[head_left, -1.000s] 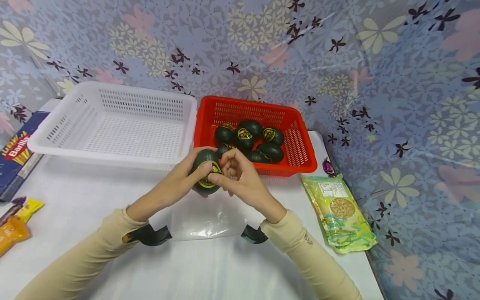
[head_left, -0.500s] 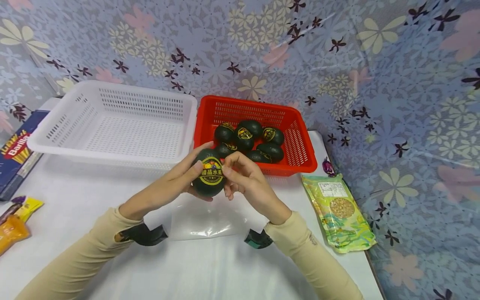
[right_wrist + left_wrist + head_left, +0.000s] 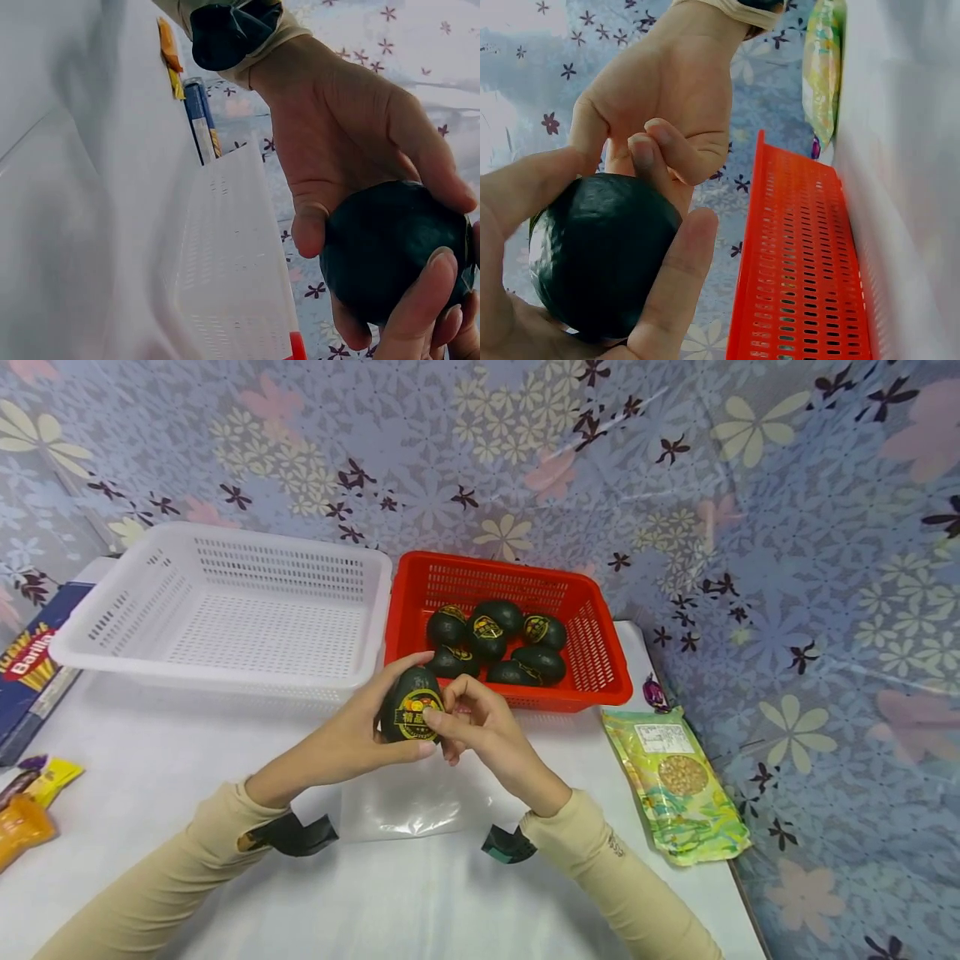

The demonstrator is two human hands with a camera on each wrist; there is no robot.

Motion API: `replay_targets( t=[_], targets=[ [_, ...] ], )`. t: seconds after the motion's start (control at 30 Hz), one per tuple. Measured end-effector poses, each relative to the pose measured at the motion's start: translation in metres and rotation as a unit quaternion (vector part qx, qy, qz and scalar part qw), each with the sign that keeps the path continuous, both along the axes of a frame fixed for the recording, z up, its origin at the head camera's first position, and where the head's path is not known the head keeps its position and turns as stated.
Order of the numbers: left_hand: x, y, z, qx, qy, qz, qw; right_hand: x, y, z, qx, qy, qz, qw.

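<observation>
A dark green avocado (image 3: 405, 689) with a black and yellow label (image 3: 411, 720) is held up over the table in front of the red basket. My left hand (image 3: 341, 739) grips it from the left, thumb along its lower front. At its right side, my right hand (image 3: 487, 727) has its thumb on the label and its fingers curled close by, pinching at the label's edge. The left wrist view shows the avocado's plain dark back (image 3: 600, 255) between my left fingers, while the curled right fingertips (image 3: 656, 142) stand beside it.
Several more labelled avocados (image 3: 487, 642) lie in the red basket (image 3: 611, 685). To its left stands a white basket (image 3: 217, 672). A clear plastic bag (image 3: 412, 818) lies below the hands. Off right is a green food packet (image 3: 682, 802); a Barilla box (image 3: 33, 668) and wrapped snacks (image 3: 26, 827) lie left.
The avocado has tilted and turned in my left hand, and the left thumb has slid off the label to its lower edge. My right thumb has moved left onto the label.
</observation>
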State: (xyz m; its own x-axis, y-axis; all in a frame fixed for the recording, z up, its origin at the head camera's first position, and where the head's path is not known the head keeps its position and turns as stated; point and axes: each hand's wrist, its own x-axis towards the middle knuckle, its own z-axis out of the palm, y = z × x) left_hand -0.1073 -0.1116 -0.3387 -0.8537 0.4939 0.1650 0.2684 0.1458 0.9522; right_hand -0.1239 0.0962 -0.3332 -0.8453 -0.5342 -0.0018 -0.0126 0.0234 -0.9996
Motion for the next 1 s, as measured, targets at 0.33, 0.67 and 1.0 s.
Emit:
replay_targets(
  t=[0.33,0.67,1.0],
  targets=[
    [0.002,-0.004,-0.001,0.012,-0.032,-0.022,0.9992,0.000,-0.002,0.000,0.015,0.020,0.000,1.000],
    [0.001,-0.009,-0.001,0.029,-0.053,-0.053,0.9967,-0.003,0.003,0.002,0.027,-0.004,0.015,1.000],
    [0.004,-0.017,-0.003,0.038,-0.076,-0.079,0.9933,0.004,-0.005,0.001,0.081,0.078,0.003,0.994]
  ],
)
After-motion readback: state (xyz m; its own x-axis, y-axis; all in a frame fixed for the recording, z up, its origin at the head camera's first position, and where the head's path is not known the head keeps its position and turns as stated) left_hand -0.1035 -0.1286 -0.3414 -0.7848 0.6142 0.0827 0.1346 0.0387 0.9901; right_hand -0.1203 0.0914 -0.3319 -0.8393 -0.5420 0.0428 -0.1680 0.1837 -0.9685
